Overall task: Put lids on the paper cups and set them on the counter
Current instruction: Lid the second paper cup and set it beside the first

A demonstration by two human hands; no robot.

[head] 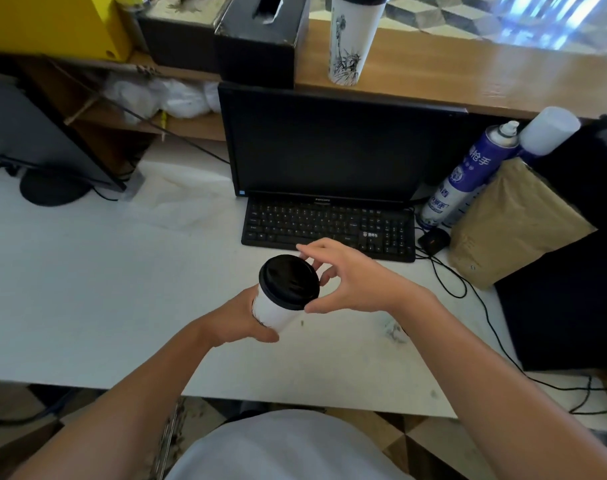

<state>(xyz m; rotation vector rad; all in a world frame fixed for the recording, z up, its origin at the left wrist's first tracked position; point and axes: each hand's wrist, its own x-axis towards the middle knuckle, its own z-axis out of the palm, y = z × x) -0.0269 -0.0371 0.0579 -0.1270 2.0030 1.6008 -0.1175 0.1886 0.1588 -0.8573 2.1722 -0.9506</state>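
**Lidded cup held over the desk in both hands**

At the far left, a yellow box [52, 22] sits on the raised wooden desk [468, 74], with a dark monitor on a round foot [35, 133] below it on the white desk [87, 271].

Left of centre, the left hand [239, 317] grips a white paper cup [272, 311] by its lower body, fingers wrapped round it. The cup is held above the white desk in front of the person, tilted a little. A round black plastic lid [290, 282] sits on its mouth.

The right hand [354, 282] meets the lid from the right: thumb against the near rim, curled fingers at the far rim, forefinger lifted above it.

Behind the hands lies a black keyboard [326, 223], and behind that stands a black flat monitor [330, 143]. Above it, on the raised wooden desk, a tall white printed cup with a black lid [345, 39] stands upright just beside a black tissue box [260, 39].

Further right are a black mouse [433, 239], a blue-and-white spray can [465, 178] leaning rightward, and a brown paper bag [513, 220].
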